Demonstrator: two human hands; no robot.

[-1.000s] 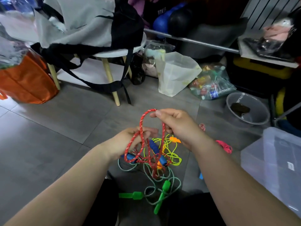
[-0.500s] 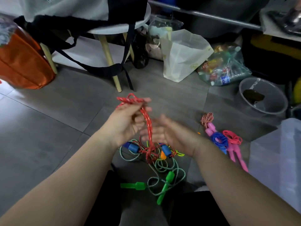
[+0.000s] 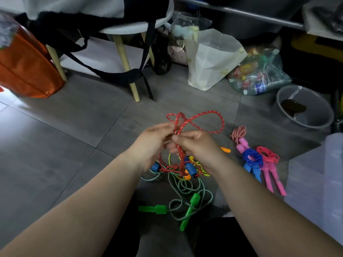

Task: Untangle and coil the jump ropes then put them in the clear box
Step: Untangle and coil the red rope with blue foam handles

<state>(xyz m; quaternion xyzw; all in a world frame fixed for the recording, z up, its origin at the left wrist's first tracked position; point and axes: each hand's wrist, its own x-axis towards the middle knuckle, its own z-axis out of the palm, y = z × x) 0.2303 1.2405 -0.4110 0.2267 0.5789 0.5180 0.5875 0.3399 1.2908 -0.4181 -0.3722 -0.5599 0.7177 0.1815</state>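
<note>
Pinching the red speckled jump rope (image 3: pixel 181 156) with both hands, held above the floor at centre. The left hand (image 3: pixel 154 143) grips the strands where they cross. The right hand (image 3: pixel 198 147) curls round one strand, thumb on top. Two loops stand up on the far side of the fingers, the larger one leaning right. The rope hangs down into a tangle on the floor, where its blue handles (image 3: pixel 191 168) lie.

The hands and wrists cover part of the tangle. In it: a thin yellow-green rope (image 3: pixel 202 168) with an orange handle (image 3: pixel 225 149) showing to the right of the right wrist. Nearer lies a green-white rope (image 3: pixel 185 190) in loose loops, with its green handles (image 3: pixel 191 206).

Right of the tangle, apart from it, lie three coiled ropes side by side: a red-white rope (image 3: pixel 239 132), a blue rope (image 3: pixel 252 156) and a pink rope (image 3: pixel 268 155). The clear box (image 3: pixel 315 182) sits at the right edge, near these; its contents cannot be made out.

Surface: grey floor tiles (image 3: pixel 65 145). Far side: a stool (image 3: pixel 126 65) with black straps (image 3: pixel 118 76) hanging from it, an orange bag (image 3: pixel 24 71) at far left, a white plastic bag (image 3: pixel 209 58), a clear bag of packets (image 3: pixel 259 71) and a grey basin (image 3: pixel 306 106) at far right.
</note>
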